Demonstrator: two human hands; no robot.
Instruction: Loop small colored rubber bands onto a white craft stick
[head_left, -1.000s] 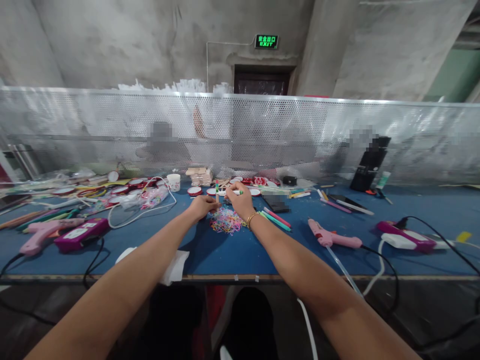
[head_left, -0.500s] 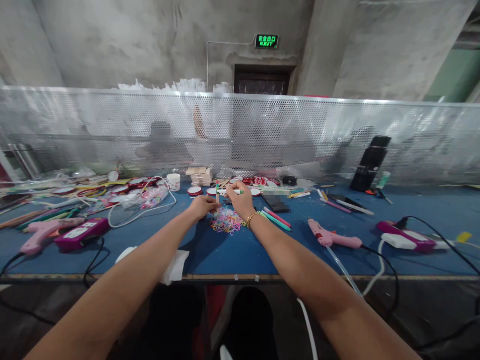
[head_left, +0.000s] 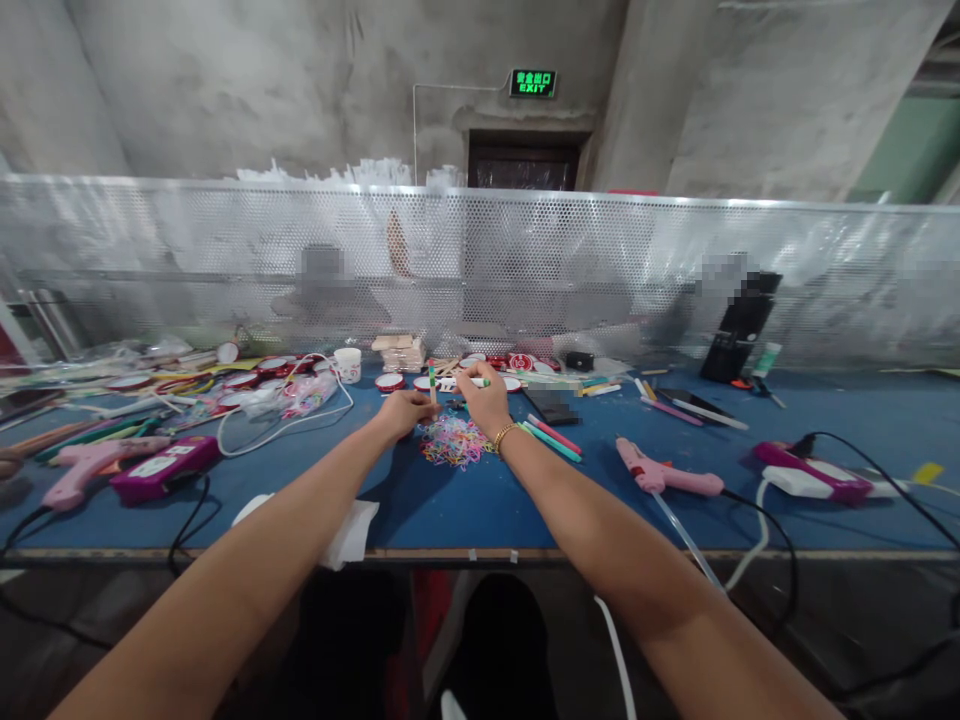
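Observation:
Both my arms reach out over a blue table (head_left: 420,500). My left hand (head_left: 403,411) is closed and pinches a thin coloured stick (head_left: 433,381) that stands upright. My right hand (head_left: 486,395), with a gold bracelet at the wrist, is closed around a white and green marker (head_left: 477,382) lying sideways at the stick's top. A heap of small coloured rubber bands (head_left: 452,441) lies on the table just below and between the two hands.
Pink glue guns lie at left (head_left: 82,468) and right (head_left: 660,473), with cables. A purple box (head_left: 161,466), red-and-white round tins (head_left: 390,381), a white cup (head_left: 347,364), coloured pens (head_left: 553,436), a white cloth (head_left: 346,533) and a perforated metal screen (head_left: 600,270) surround the work spot.
Both hands stay at the same spot. The right hand has shifted slightly left with the marker; the stick stays upright in the left hand.

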